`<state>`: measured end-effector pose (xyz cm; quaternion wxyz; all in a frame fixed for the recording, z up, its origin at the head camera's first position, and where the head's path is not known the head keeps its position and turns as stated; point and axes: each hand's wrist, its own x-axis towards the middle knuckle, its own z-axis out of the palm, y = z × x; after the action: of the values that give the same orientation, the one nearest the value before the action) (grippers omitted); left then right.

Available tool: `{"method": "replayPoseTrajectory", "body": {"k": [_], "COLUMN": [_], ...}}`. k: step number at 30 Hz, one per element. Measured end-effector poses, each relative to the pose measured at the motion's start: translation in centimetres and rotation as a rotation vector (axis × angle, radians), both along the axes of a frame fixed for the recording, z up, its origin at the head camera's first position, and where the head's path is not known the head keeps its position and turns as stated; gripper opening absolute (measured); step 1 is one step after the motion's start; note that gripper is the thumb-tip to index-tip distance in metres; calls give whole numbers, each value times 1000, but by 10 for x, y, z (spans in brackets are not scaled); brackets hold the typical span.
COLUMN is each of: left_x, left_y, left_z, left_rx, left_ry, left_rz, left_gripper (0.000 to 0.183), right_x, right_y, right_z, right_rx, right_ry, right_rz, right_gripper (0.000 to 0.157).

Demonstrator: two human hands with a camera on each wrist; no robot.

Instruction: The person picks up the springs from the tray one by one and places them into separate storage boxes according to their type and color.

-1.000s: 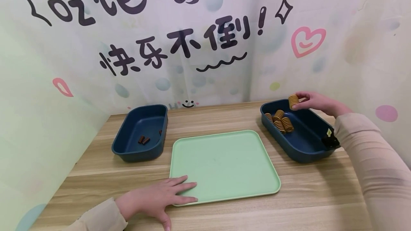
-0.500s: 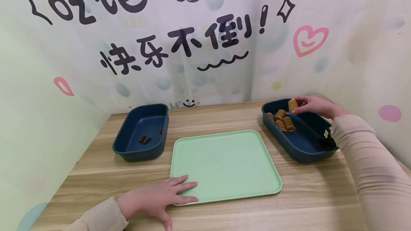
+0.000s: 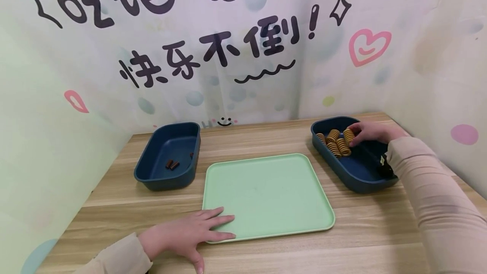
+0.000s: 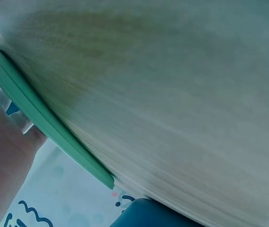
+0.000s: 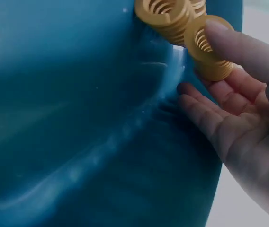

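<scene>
My right hand (image 3: pixel 370 132) reaches into the right blue bin (image 3: pixel 354 185) and pinches a yellow coil spring (image 3: pixel 348 135) between thumb and fingers. In the right wrist view the thumb lies over the top end of this spring (image 5: pixel 214 70), beside other yellow springs (image 5: pixel 170 21). Several more yellow springs (image 3: pixel 343 147) are bunched at the bin's left side. My left hand (image 3: pixel 188 231) is spread with straight fingers over the near left corner of the pale green tray (image 3: pixel 262 193). From the left wrist, the tray's edge (image 4: pixel 54 123) is seen side-on against the hand (image 4: pixel 4 151).
Another blue bin (image 3: pixel 165 184) stands at the left back, with a few small dark brown coiled pieces (image 3: pixel 174 165) inside. All of it is on a wooden table (image 3: pixel 243 138). A printed cloth (image 3: pixel 213 71) hangs behind. A black item (image 3: pixel 386 168) shows by the right cuff.
My right hand has lowered the yellow spring from above the bin's back rim down into the bin, beside the other springs. The left hand stays on the tray.
</scene>
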<state>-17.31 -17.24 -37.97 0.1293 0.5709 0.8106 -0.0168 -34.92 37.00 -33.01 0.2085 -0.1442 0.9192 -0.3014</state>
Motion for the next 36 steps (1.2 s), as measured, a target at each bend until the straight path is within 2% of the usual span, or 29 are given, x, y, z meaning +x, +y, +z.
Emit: {"method": "replayPoseTrajectory", "body": {"k": [7,11,16,29,36], "left_x": [1,2,2,1,0], "left_y": [0,0,0,1,2], "left_z": [1,1,0,-1,1], "left_rx": [0,5,11,12,16], "left_ry": [2,8,5,1,-54], "left_rz": [2,-2,-6,3,30], "left_gripper": [88,88,88,89,88], "right_x": [2,2,0,0,0], "right_y": [-1,-2,-4,-5,-3], "right_z": [-1,-2,-3,-3,2], "right_rx": [92,123,130,165,165], "right_ry": [8,-28,-66,-117,-86], "right_rz": [-7,17,60,47,43], "right_gripper": [65,64,63,67,73]}}
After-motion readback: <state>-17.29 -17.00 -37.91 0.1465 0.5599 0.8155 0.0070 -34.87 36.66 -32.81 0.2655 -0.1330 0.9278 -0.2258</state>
